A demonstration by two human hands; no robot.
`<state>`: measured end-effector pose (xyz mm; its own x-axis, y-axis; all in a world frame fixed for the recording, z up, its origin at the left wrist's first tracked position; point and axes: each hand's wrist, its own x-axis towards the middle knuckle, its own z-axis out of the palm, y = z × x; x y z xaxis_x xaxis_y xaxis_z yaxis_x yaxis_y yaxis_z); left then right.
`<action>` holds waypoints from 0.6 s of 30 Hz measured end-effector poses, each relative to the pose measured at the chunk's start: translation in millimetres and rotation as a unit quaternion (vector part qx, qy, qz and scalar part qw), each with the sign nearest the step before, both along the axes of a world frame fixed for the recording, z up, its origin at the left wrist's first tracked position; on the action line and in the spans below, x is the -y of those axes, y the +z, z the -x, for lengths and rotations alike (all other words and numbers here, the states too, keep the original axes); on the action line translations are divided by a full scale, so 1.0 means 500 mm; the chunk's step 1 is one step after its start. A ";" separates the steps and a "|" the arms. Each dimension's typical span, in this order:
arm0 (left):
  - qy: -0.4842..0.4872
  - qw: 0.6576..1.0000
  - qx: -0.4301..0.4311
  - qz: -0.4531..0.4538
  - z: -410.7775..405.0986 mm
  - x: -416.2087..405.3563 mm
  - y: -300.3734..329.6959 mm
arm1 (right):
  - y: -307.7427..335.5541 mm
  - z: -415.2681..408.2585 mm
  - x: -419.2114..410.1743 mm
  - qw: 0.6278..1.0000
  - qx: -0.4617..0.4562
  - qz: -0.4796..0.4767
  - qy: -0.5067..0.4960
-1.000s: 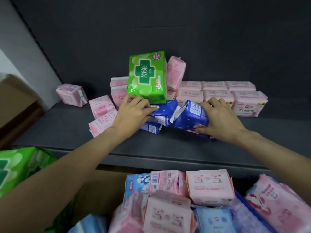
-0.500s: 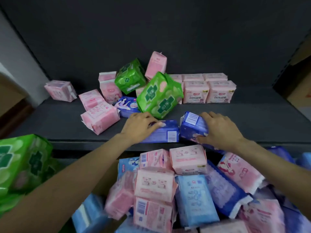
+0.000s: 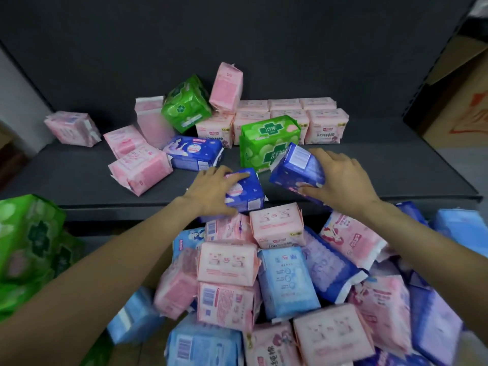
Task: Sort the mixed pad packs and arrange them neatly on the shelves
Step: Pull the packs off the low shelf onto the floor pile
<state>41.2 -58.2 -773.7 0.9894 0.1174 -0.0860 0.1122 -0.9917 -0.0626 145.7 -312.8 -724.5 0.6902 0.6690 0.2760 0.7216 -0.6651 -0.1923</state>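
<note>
Shelf (image 3: 79, 178): blue packs (image 3: 244, 192) under fingers (image 3: 237, 175).

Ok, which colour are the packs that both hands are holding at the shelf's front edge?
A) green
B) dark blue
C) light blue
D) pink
B: the left hand grips one dark blue pack and the right hand grips another dark blue pack, tilted, on the shelf.

A dark grey shelf (image 3: 79, 178) runs across the view, backed by a matt charcoal panel (image 3: 237, 35). A pale wall (image 3: 15, 101) shows at left (only a sliver), and brown cardboard boxes (image 3: 459, 101) stand at right.
</note>
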 end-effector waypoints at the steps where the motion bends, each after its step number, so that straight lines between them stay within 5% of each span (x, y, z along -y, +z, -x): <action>1: 0.018 0.999 0.033 0.027 0.008 0.003 0.006 | 0.006 0.010 0.009 1.000 0.004 -0.012 -0.005; 5: 0.098 0.950 0.197 0.220 0.057 0.066 0.043 | 0.011 0.056 0.066 0.997 -0.030 -0.021 -0.070; 9: 0.094 0.903 0.198 0.370 0.102 0.159 0.079 | -0.022 0.073 0.140 0.952 -0.268 -0.100 -0.106; 11: 0.064 0.919 0.161 0.355 0.120 0.208 0.076 | -0.056 0.080 0.178 0.942 -0.312 -0.072 -0.103; 14: 0.035 0.946 0.124 0.298 0.134 0.265 0.051 | -0.101 0.093 0.227 0.955 -0.265 0.020 -0.130; 18: 0.006 0.983 0.073 0.171 0.141 0.343 -0.006 | -0.101 0.117 0.259 0.978 -0.202 -0.044 -0.021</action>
